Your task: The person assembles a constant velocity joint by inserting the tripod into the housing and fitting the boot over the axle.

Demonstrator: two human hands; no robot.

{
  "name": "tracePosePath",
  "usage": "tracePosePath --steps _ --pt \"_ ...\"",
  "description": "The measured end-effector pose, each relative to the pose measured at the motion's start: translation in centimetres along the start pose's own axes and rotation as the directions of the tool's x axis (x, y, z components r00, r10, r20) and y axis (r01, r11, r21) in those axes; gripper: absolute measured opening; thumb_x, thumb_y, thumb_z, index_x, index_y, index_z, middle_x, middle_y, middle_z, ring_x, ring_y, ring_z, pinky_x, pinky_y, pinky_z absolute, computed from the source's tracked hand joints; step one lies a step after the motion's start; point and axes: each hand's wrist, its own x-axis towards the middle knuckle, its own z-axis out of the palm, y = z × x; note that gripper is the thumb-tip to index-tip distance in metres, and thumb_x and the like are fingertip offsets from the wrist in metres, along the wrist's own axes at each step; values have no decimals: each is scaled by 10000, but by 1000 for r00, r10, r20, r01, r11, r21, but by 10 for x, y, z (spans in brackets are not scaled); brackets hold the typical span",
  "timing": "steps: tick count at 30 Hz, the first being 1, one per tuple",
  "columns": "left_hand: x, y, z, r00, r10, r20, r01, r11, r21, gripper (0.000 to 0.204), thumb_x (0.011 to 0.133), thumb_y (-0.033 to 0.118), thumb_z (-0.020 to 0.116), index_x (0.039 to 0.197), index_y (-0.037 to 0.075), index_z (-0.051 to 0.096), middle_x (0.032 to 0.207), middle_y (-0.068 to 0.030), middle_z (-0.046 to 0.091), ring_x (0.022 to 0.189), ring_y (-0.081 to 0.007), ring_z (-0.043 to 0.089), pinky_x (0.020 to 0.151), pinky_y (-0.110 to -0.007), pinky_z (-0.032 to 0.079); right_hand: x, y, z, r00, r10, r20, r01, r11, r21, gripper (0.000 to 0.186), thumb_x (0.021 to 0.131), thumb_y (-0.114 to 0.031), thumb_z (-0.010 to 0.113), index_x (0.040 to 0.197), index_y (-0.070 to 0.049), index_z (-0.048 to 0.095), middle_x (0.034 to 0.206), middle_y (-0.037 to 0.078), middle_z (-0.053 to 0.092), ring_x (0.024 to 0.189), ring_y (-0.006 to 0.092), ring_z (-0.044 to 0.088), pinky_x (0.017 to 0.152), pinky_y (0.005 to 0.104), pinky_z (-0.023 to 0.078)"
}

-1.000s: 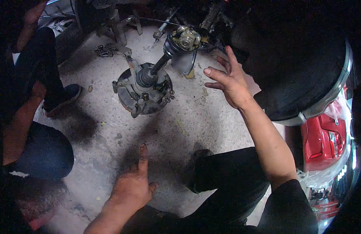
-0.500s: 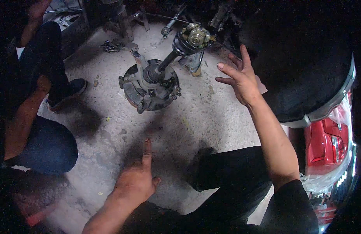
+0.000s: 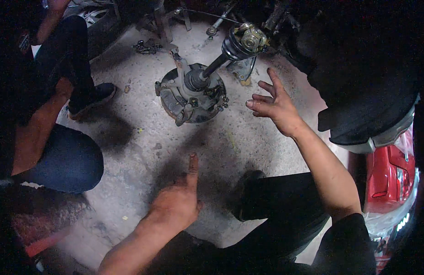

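Note:
On the concrete floor lies a wheel hub assembly (image 3: 190, 98) with its round backing plate, and a drive shaft (image 3: 215, 65) rises from it at a slant. At the shaft's upper end, a black joint boot leads to a greasy metal joint (image 3: 250, 39). My right hand (image 3: 277, 103) hovers to the right of the hub with its fingers spread, holding nothing and touching nothing. Nearer to me, my left hand (image 3: 177, 199) points its index finger toward the hub; the other fingers fold under and are mostly hidden. Nothing shows in it.
At the left another person (image 3: 61, 156) squats, one shoe (image 3: 93, 101) close to the hub. Small dark metal parts (image 3: 147, 46) lie behind it. A dark wheel-arch liner (image 3: 367, 91) hangs at the right, above a red car part wrapped in plastic (image 3: 389, 176). A metal rod (image 3: 219, 23) reaches in at the back.
The whole view has shifted, so the hub and floor sit further right and slightly higher. My right hand has come lower and closer to the hub. The left still points.

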Motion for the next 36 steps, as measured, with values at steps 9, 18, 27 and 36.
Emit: tracePosePath --steps 9,18,27,36 --pt "21 28 -5 991 96 -94 -94 995 30 995 857 252 687 1512 -33 -5 1077 -306 632 967 -441 643 851 -498 529 -1 26 36 1000 -12 11 13 996 -89 1116 774 -111 807 1554 -137 10 1506 241 287 1240 350 513 839 411 557" --pt "29 25 2 995 -14 -102 39 968 249 727 831 273 685 1410 -35 371 1022 -235 676 945 -390 662 827 -477 530 8 130 110 964 96 248 -106 994 29 1113 780 -187 818 1550 -123 16 1481 228 298 1145 315 565 847 423 546" --pt "-34 76 13 917 -315 -247 353 927 128 659 844 300 664 1377 -19 444 1055 -217 638 1000 -349 622 906 -442 493 77 91 121 968 -70 241 -78 830 552 1076 793 -151 799 1523 -98 10 1416 212 330 1175 273 499 932 398 485" --pt "3 123 13 864 -445 -236 426 896 -129 703 821 261 686 1404 -13 406 1039 -222 645 978 -365 623 881 -444 494 151 132 119 981 -190 -47 195 928 317 741 752 -142 800 1303 -46 314 1225 135 457 1093 230 475 969 374 404"
